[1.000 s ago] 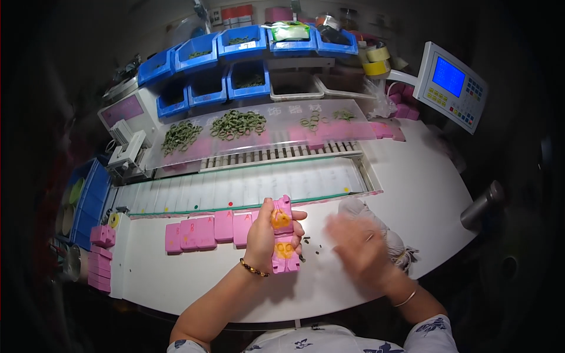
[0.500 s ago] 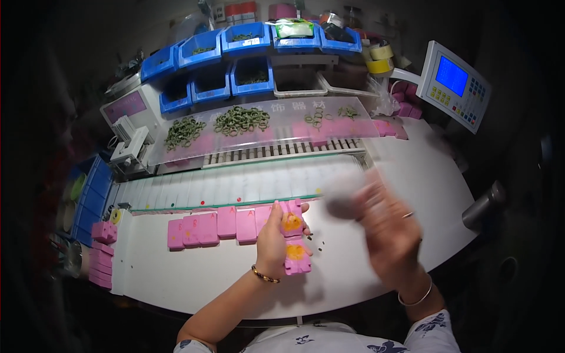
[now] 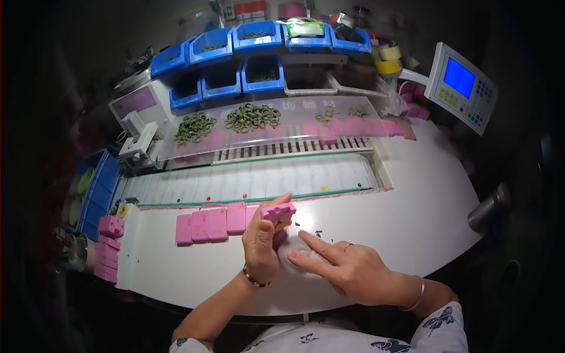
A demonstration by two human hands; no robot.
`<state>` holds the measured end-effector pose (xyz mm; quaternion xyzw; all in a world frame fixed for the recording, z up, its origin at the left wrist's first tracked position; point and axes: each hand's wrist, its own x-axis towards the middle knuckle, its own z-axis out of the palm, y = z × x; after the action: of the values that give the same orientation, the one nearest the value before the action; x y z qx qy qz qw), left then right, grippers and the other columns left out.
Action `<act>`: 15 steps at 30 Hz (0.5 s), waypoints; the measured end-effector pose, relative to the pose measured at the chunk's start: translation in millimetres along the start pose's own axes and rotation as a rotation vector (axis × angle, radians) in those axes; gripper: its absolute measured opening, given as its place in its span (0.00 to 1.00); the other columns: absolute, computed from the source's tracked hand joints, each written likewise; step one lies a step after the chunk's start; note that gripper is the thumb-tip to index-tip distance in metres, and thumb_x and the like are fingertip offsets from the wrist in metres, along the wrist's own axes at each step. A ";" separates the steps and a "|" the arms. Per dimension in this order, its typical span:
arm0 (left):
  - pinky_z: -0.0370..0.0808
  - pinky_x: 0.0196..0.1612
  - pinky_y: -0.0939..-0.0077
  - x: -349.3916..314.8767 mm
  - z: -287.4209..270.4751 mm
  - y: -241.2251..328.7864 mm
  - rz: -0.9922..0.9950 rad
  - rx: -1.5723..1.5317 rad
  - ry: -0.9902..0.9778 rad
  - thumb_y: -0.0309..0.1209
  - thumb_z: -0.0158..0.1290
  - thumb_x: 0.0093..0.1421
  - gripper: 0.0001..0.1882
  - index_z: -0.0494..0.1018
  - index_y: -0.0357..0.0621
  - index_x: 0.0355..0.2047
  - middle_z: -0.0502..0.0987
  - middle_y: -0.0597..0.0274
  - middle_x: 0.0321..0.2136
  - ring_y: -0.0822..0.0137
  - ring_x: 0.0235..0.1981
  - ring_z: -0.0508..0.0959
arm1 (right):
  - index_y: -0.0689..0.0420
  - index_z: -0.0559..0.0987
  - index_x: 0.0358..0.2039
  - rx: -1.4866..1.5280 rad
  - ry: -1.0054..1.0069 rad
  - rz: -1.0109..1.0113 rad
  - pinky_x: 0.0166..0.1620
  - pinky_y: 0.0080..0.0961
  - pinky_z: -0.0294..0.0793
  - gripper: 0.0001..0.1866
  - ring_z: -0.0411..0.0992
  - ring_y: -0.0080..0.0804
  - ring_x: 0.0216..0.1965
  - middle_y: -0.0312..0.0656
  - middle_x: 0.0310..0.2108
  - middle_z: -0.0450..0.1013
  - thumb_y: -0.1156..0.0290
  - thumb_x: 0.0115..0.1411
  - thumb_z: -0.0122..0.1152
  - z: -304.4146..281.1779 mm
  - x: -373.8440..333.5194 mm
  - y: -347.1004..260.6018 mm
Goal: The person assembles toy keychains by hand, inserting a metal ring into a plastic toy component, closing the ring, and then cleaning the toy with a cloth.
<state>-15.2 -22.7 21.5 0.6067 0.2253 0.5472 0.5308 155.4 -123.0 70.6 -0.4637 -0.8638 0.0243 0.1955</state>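
Basically, L hand [image 3: 262, 250] has a closed grip on a pink mould [image 3: 278, 212], held upright-ish above the worktop [image 3: 194, 270], thumb on the near side & fingers behind; some yellow shows at its lower edge. Held up like that, prob. so the R side can get at it w/o the worktop in the way. R hand [image 3: 359, 270] also has its grip closed, on a soft whitish pouch [image 3: 307, 253], fingers spread along the top, prob. to steer it. Pouch sits right up by the L palm & mould; can't tell if it's actually touching the mould, as the view's partly blocked there.

Row of pink blocks [image 3: 217, 224], some overlapping, lies just L of the L hand, w/ red marks up, likely so they can be told apart & picked quickly. Few dark bits [image 3: 318, 233] lie loose beyond the R fingers. Clear sloping shelf [image 3: 294, 130] at the back carries green rings [image 3: 253, 117] in separate heaps, prob. sorted & kept within reach. Blue bins [image 3: 220, 91] are tiered above it, open fronts facing the person, presumably for easy access. Control panel [image 3: 462, 82] is off R on an arm, angled inward, seemingly so it's readable from the seat.
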 end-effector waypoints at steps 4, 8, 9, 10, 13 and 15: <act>0.71 0.34 0.83 -3.8 -12.2 -0.4 -0.045 -0.038 0.079 0.57 0.35 0.68 0.38 0.64 0.29 0.57 0.73 0.59 0.35 0.75 0.31 0.72 | 0.51 0.75 0.55 -0.018 0.236 0.005 0.30 0.25 0.75 0.29 0.72 0.30 0.25 0.49 0.55 0.71 0.77 0.48 0.57 -17.4 6.0 11.2; 0.72 0.33 0.82 -5.6 -13.9 -1.7 0.073 0.070 0.058 0.59 0.34 0.67 0.39 0.65 0.29 0.55 0.72 0.58 0.37 0.74 0.31 0.73 | 0.54 0.75 0.54 -0.138 0.383 -0.105 0.30 0.23 0.74 0.28 0.71 0.29 0.24 0.53 0.54 0.70 0.76 0.48 0.57 -21.9 13.9 5.4; 0.72 0.32 0.82 -2.5 -12.3 -5.0 0.235 0.132 0.041 0.57 0.34 0.68 0.36 0.67 0.31 0.52 0.72 0.58 0.35 0.74 0.29 0.72 | 0.53 0.74 0.56 -0.177 0.130 -0.145 0.30 0.23 0.74 0.29 0.71 0.30 0.23 0.53 0.56 0.68 0.74 0.50 0.56 -14.4 12.4 -2.9; 0.71 0.32 0.81 -1.4 -13.5 -7.2 0.279 0.133 0.010 0.56 0.35 0.68 0.34 0.66 0.32 0.52 0.72 0.58 0.36 0.73 0.28 0.71 | 0.52 0.73 0.56 -0.175 0.064 -0.114 0.31 0.24 0.74 0.29 0.71 0.30 0.23 0.52 0.56 0.68 0.74 0.50 0.56 -1.8 9.4 -5.3; 0.72 0.32 0.78 1.7 -15.7 -6.3 0.100 -0.164 0.133 0.52 0.37 0.69 0.29 0.62 0.36 0.51 0.71 0.55 0.36 0.71 0.27 0.70 | 0.51 0.74 0.55 -0.114 -0.028 -0.075 0.32 0.28 0.75 0.28 0.72 0.34 0.24 0.50 0.56 0.69 0.75 0.49 0.57 5.1 -0.5 10.6; 0.72 0.22 0.75 16.2 -32.0 -14.0 0.161 -0.135 0.403 0.53 0.36 0.68 0.25 0.62 0.41 0.46 0.70 0.58 0.26 0.67 0.19 0.72 | 0.50 0.74 0.54 -0.107 0.064 0.068 0.32 0.32 0.75 0.29 0.73 0.38 0.25 0.51 0.55 0.70 0.76 0.47 0.59 8.7 -7.9 23.0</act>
<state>-35.0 8.6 10.7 0.4643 0.2406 0.7117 0.4690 174.4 -115.1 54.9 -0.5029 -0.8410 -0.0304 0.1970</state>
